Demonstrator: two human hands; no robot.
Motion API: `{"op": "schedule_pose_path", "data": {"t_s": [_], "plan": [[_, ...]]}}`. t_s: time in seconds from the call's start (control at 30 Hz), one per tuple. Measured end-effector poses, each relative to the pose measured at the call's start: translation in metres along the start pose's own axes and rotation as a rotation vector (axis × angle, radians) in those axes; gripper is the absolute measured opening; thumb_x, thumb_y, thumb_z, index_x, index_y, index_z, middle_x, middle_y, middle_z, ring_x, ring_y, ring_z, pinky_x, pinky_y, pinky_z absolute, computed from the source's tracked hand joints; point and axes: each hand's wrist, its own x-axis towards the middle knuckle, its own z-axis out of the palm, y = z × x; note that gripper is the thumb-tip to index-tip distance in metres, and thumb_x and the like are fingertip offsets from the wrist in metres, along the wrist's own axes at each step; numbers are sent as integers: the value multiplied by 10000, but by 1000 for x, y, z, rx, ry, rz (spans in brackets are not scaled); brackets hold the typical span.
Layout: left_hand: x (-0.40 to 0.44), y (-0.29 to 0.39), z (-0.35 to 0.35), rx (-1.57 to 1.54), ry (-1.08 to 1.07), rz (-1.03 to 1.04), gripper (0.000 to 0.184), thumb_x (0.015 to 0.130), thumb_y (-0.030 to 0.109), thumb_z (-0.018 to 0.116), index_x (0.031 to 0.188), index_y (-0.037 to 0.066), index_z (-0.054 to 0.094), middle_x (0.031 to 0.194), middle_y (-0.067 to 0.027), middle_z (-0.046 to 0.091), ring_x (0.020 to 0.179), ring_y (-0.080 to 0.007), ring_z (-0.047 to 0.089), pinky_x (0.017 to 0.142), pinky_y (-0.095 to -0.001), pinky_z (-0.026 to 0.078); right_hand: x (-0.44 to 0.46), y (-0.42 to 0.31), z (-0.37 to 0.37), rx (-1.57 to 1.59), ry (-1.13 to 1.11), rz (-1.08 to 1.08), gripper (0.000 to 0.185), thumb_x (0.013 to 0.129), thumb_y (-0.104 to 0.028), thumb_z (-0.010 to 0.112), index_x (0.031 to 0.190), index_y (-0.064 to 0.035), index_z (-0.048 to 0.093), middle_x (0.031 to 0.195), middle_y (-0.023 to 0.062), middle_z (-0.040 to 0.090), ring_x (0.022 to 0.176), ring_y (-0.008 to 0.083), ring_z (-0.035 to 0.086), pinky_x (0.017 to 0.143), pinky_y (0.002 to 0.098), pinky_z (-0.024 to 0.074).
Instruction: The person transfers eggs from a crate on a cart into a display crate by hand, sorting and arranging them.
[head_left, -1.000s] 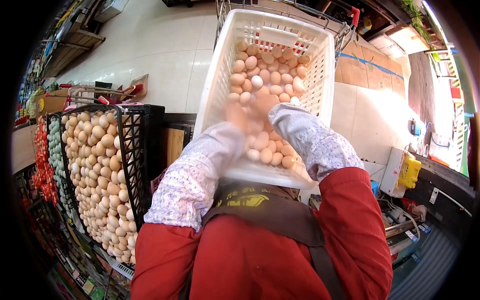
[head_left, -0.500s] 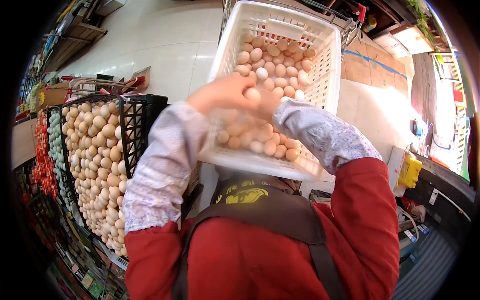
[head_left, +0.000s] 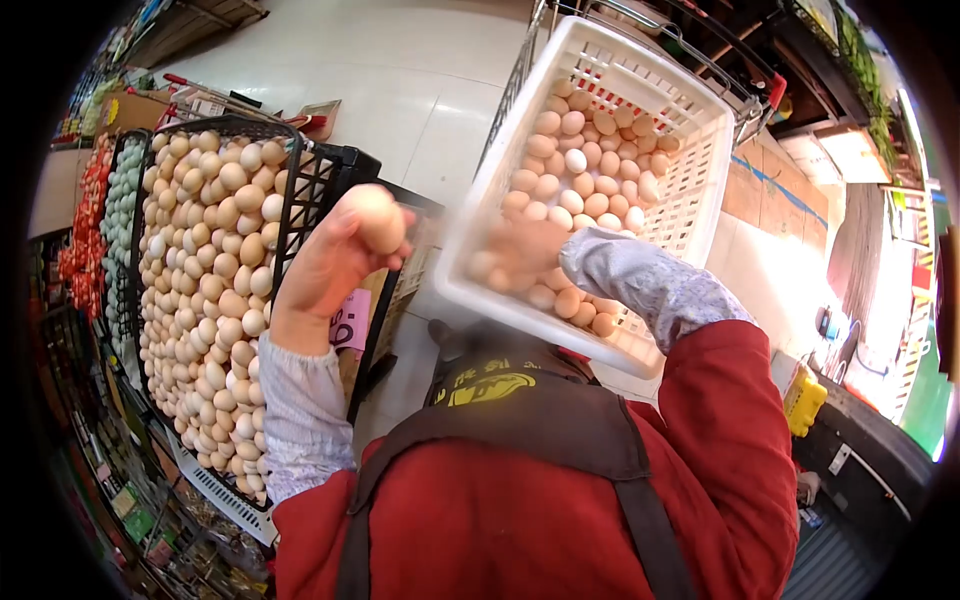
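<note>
The left hand (head_left: 325,265) holds one egg (head_left: 374,217), the right hand (head_left: 528,245) is too blurry to tell, and the top-middle basket (head_left: 548,324) has plenty left.

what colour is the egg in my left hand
That egg is light brown; it shows best in the head view.

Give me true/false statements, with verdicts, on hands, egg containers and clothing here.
1. The left hand holds an egg. True.
2. The black crate is filled with eggs. True.
3. The right hand is over the black crate. False: it is at the white basket, blurred.
4. Patterned sleeve covers are on both forearms. True.
5. The person's apron is white. False: it is dark brown with yellow print.
</note>
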Motion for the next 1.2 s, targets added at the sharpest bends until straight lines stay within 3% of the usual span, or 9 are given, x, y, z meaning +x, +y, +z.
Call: {"op": "schedule_pose_path", "data": {"t_s": [0.13, 0.33, 0.47, 0.53, 0.67, 0.7, 1.03, 1.1, 1.2], "plan": [[-46, -4, -20, -51, 157, 97, 538, 833, 410, 657, 1197, 48, 496, 1112, -192, 585, 854, -254, 619, 709, -337, 520, 11, -2, 2, 64, -57, -7, 667, 681, -375, 698, 1274, -118, 532, 1291, 231, 423, 1109, 404, 480, 921, 447, 445], [-87, -21, -48, -201, 349, 164, 537, 860, 421, 640, 1207, 39, 494, 1086, -193, 588, 850, -262, 624, 681, -347, 537, 11, -17, 44, 160, 409, 150, 494, 693, -356, 704, 1116, -108, 636, 953, 209, 603, 939, 343, 574, 793, 427, 497], [-101, -47, -73, -407, 214, 286, 483, 889, 394, 625, 1211, 54, 504, 1113, -204, 593, 901, -298, 632, 750, -386, 553, 16, -27, 38, 541, 337, 114, 351, 801, -268, 648, 1065, -37, 631, 1025, 187, 639, 953, 296, 634, 790, 409, 527], [-111, -44, -58, -447, 378, 234, 346, 908, 365, 605, 1119, 97, 547, 982, -54, 610, 809, -199, 614, 701, -328, 513, 17, -28, 45, 801, 470, 42, 391, 729, -163, 729, 1063, 4, 614, 964, 145, 651, 905, 227, 633, 733, 344, 530], [-123, -50, -58, -393, 451, 256, 336, 903, 346, 584, 1126, 100, 535, 971, -66, 609, 769, -176, 601, 677, -304, 516, 18, -4, 52, 651, 478, 26, 396, 720, -139, 730, 1072, -6, 610, 1064, 154, 569, 954, 236, 604, 747, 331, 524], [-126, -58, -72, -461, 320, 282, 321, 919, 306, 611, 1163, 101, 564, 1076, -23, 611, 969, -169, 606, 820, -365, 514, 18, 1, 53, 597, 466, 31, 397, 718, -133, 731, 1075, -8, 609, 1089, 157, 548, 967, 238, 597, 750, 327, 523], [-152, -64, -77, -428, 445, 365, 408, 898, 366, 604, 1182, 97, 486, 982, -112, 586, 752, -192, 615, 671, -303, 539, 25, 39, 65, 247, 418, 27, 427, 696, -75, 736, 1098, -33, 599, 1338, 181, 342, 1092, 261, 523, 785, 294, 508], [-163, -63, -85, -492, 385, 380, 218, 932, 244, 577, 1079, 87, 544, 1013, -46, 600, 897, -170, 601, 756, -353, 520, 24, 35, 67, 384, 448, 11, 427, 694, -69, 735, 1097, -33, 600, 1334, 178, 350, 1081, 266, 528, 804, 298, 505], [-190, -58, -92, -464, 465, 492, 254, 935, 268, 578, 1113, 91, 541, 1034, -51, 594, 939, -179, 595, 775, -363, 527, 20, 25, 60, 605, 530, 10, 425, 701, -77, 729, 1103, -36, 598, 1323, 171, 367, 1065, 267, 533, 817, 301, 499]]}}
